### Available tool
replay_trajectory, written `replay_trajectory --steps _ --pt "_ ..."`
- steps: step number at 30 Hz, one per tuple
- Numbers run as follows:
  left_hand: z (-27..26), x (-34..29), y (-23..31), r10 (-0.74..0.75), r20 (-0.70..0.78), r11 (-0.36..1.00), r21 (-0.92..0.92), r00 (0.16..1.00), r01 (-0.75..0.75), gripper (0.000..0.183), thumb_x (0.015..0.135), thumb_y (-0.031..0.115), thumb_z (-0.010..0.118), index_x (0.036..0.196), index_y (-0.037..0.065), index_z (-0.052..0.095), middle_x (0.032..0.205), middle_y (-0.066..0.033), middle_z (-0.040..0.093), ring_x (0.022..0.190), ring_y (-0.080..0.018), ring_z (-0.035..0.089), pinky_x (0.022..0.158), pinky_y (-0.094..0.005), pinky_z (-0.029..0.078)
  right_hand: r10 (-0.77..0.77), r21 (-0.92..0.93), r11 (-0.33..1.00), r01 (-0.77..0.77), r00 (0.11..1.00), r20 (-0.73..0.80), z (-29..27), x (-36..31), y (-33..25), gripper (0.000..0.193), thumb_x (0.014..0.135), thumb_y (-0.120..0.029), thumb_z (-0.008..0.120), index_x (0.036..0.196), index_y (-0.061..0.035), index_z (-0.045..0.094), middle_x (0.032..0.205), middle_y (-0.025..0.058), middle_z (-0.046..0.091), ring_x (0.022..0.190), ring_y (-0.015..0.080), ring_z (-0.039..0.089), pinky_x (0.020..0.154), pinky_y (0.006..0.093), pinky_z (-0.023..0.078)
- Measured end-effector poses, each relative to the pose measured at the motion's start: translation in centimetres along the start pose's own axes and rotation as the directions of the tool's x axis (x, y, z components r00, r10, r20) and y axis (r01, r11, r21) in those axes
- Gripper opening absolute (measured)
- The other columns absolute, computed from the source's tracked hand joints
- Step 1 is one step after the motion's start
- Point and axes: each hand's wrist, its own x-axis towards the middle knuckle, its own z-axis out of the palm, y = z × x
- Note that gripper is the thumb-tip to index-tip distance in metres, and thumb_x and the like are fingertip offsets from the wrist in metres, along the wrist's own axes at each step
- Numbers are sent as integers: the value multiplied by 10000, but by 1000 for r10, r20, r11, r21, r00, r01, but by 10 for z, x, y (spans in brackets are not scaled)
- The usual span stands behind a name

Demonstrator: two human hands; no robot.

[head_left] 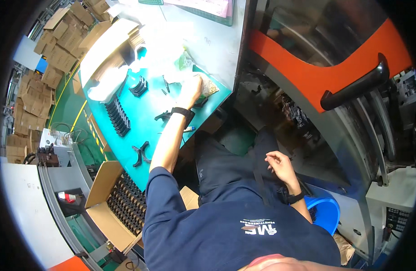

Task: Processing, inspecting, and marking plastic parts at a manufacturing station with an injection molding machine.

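Note:
My left hand (pixel 189 91) reaches over the green table mat, its fingers curled at a clear plastic bag (pixel 210 86) of small tan pieces. What those fingers hold, if anything, is hidden. Below that wrist, a black curved bracket (pixel 163 116) lies on the mat, beside a small white-and-blue tube (pixel 189 129). Over my lap, my right hand (pixel 280 166) hangs empty with loosely bent fingers held apart. Other black brackets (pixel 140 153) lie near the mat's front edge. A long row of stacked black parts (pixel 117 118) and a shorter stack (pixel 139 86) stand farther left.
An open carton (pixel 101 187) filled with black parts stands left of the table. To the right is a machine with an orange door (pixel 298 63) and black handle (pixel 357 86). A blue bucket (pixel 328 212) sits by my right side. Stacked cartons (pixel 65 49) stand far left.

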Motion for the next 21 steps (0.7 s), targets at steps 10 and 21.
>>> replay_trajectory --steps 10,21 --pt "-24 -8 -7 16 -96 999 -50 995 -21 156 875 86 516 886 -15 634 861 -236 625 847 -398 609 769 -456 476 -136 -92 984 154 976 171 27 16 -18 202 923 -149 636 1057 1 653 834 48 677 672 87 605 611 244 489" --pt "-146 -74 238 370 -152 757 -523 917 -392 262 703 -48 677 956 16 681 910 -114 692 788 -281 673 700 -356 539 -228 887 274 -372 871 436 45 49 -117 674 1009 -544 277 1182 32 581 1245 195 605 1189 282 564 1064 417 398"
